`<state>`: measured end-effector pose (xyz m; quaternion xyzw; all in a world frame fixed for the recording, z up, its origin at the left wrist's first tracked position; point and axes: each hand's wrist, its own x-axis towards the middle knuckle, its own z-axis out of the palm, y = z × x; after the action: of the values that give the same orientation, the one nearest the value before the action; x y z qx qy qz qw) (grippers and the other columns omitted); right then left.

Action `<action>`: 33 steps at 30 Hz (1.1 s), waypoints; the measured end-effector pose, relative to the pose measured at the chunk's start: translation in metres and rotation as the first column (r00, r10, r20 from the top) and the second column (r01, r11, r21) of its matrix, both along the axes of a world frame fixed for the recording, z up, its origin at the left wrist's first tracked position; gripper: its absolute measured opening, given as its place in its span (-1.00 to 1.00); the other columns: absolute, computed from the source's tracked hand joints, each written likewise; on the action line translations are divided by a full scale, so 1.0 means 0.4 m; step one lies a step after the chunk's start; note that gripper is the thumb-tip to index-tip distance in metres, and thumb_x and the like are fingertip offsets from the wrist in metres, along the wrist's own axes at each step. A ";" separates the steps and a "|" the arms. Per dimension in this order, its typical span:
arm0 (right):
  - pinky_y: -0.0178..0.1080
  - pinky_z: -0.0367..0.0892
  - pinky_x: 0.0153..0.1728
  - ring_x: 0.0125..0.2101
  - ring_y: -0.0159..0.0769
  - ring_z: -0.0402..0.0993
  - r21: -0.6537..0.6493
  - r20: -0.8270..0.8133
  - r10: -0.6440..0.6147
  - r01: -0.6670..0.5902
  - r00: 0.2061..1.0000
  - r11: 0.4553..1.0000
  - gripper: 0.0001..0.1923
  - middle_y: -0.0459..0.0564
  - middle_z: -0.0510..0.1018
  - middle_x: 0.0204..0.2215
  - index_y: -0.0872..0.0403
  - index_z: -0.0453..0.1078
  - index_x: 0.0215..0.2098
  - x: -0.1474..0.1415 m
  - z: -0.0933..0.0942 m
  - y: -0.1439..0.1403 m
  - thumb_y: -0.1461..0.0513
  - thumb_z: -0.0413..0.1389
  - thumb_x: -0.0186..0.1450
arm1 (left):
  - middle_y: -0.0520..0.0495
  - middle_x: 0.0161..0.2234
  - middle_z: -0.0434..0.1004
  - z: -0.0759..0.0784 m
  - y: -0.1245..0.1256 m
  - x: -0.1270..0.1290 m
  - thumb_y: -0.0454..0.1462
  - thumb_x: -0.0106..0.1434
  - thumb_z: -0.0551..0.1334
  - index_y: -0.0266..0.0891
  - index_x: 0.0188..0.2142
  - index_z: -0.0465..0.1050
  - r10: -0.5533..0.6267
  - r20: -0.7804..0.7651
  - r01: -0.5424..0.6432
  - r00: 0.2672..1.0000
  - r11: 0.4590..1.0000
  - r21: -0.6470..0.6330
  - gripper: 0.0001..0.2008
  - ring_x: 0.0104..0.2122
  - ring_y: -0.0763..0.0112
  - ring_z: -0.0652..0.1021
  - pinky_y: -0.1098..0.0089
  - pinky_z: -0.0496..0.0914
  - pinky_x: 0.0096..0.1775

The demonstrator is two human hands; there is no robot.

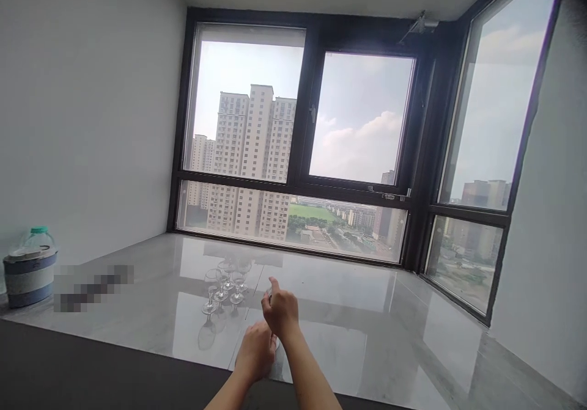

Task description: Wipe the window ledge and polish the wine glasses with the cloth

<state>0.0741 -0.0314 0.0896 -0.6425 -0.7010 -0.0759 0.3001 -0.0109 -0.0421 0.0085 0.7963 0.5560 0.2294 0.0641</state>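
My right hand (280,312) and my left hand (255,347) are close together above the front part of the grey, glossy window sill (321,343). Both have their fingers curled round a clear glass (277,342), which they mostly hide. The right hand is at the upper end with its thumb pointing up; the left is below it, nearer the sill's edge. Just beyond them to the left, several small stemmed glasses (211,289) stand upright in a close group. Their reflections show in the polished surface.
At the far left stands a blue and white striped container (30,280) with a clear, green-capped bottle (39,239) in or behind it. A blurred patch (94,288) covers something beside it. Dark-framed windows (300,184) rise behind the sill; its front edge drops off near me.
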 end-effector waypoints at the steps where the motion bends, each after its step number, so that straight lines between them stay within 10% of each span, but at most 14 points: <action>1: -0.28 0.23 -0.34 -0.35 -0.18 0.55 -0.006 -0.006 -0.001 0.001 1.000 1.000 -0.41 0.09 0.61 -0.41 0.21 0.07 0.29 0.000 0.000 -0.001 0.17 -0.08 0.34 | -0.15 -0.17 0.51 0.000 0.000 0.000 -0.35 0.26 0.02 -0.22 -0.18 0.46 0.002 -0.005 -0.002 1.000 1.000 -0.003 -0.74 -0.11 0.21 0.46 0.29 0.23 -0.10; 33: -0.30 0.20 -0.39 -0.40 -0.21 0.54 0.047 0.018 0.016 -0.017 1.000 0.999 -0.48 0.03 0.60 -0.42 0.13 0.17 0.25 0.005 -0.018 0.006 0.19 -0.09 0.33 | -0.16 -0.15 0.50 0.003 0.000 -0.001 -0.33 0.25 0.03 -0.23 -0.14 0.44 0.001 -0.016 -0.001 1.000 1.000 -0.026 -0.73 -0.12 0.22 0.46 0.30 0.22 -0.10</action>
<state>0.0760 -0.0290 0.0822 -0.6285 -0.7071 -0.0958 0.3096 -0.0113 -0.0422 0.0099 0.7970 0.5599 0.2156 0.0700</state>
